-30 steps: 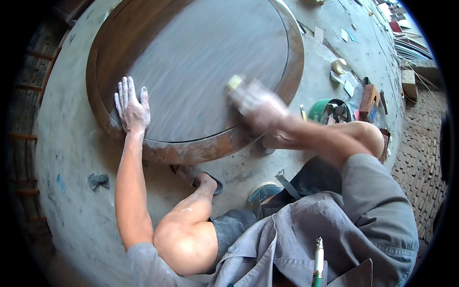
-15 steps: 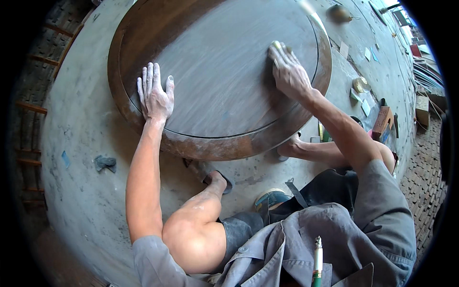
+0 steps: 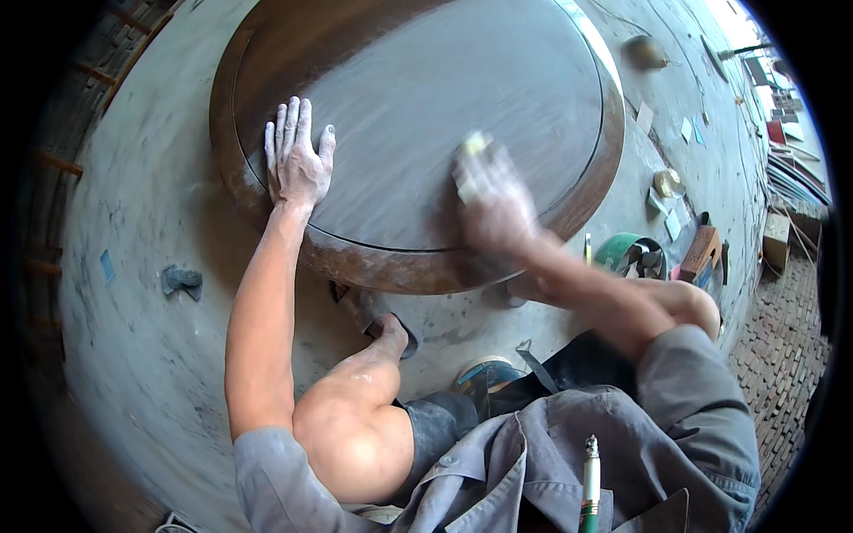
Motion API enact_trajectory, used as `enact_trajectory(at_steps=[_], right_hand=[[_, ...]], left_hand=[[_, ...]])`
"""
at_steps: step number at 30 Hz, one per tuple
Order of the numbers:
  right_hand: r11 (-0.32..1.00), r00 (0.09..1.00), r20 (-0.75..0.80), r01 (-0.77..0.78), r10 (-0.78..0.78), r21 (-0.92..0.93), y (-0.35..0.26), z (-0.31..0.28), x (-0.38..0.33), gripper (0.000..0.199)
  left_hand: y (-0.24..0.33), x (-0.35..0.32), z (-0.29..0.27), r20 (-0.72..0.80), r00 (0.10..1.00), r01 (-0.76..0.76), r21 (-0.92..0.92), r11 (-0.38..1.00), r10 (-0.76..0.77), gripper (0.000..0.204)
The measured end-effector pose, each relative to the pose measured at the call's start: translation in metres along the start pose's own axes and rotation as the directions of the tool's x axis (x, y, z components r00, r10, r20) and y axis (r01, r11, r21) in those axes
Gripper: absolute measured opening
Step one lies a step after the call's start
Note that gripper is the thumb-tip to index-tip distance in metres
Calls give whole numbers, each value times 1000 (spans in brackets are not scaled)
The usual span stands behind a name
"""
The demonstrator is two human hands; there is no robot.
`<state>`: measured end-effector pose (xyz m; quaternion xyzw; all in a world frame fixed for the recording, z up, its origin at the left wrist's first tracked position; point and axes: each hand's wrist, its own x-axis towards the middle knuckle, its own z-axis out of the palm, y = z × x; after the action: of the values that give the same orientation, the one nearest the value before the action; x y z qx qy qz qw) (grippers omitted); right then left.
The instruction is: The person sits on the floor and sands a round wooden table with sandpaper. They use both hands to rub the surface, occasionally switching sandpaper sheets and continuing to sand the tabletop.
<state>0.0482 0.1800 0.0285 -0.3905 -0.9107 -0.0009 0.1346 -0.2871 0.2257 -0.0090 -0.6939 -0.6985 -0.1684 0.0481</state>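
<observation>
A large round wooden tabletop (image 3: 418, 258) lies in front of me, dark brown with a grooved rim and whitish dust streaked across its middle. My left hand (image 3: 298, 164) lies flat on its left part, fingers stretched and dusty, holding nothing. On the right side of the top, my right hand (image 3: 496, 202) is smeared by motion. A small yellowish pad (image 3: 475, 144) shows at its fingertips, pressed against the wood; its exact kind is too blurred to tell. The underside of the tabletop is hidden.
Right of my knee stand a green tub (image 3: 622, 251) and a reddish-brown wooden block (image 3: 700, 253). Scraps of paper (image 3: 673, 225) and a round metal object (image 3: 643, 53) lie farther right. A grey rag (image 3: 181, 282) lies on the floor at left. A cigarette (image 3: 592, 475) juts up before my chest.
My right hand has swept left and toward me across the tabletop with the pad. The left hand stays flat in place on the wood. The whole view has shifted slightly, exposing the green tub.
</observation>
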Motion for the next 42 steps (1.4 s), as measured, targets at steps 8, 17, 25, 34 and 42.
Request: enact_trajectory(at_steps=[8,17,25,34,42], right_hand=[[989,992,72,-100,108,-108,91,-6,8,62],[966,942,250,182,-225,181,7,-9,1,68],[986,957,238,168,-168,19,-34,13,12,70],[945,962,200,-121,187,-303,150,11,53,62],[944,919,240,270,-311,188,24,20,67,69]], left_hand=[[-1,-1,0,-55,998,-9,-30,1000,7,64],[-5,-7,5,-78,997,19,-28,999,-21,62],[1,-5,6,-57,997,57,-12,998,-58,61],[6,-3,-2,-51,994,93,-13,996,-94,60],[-5,-13,3,-82,993,79,-37,996,-82,59]])
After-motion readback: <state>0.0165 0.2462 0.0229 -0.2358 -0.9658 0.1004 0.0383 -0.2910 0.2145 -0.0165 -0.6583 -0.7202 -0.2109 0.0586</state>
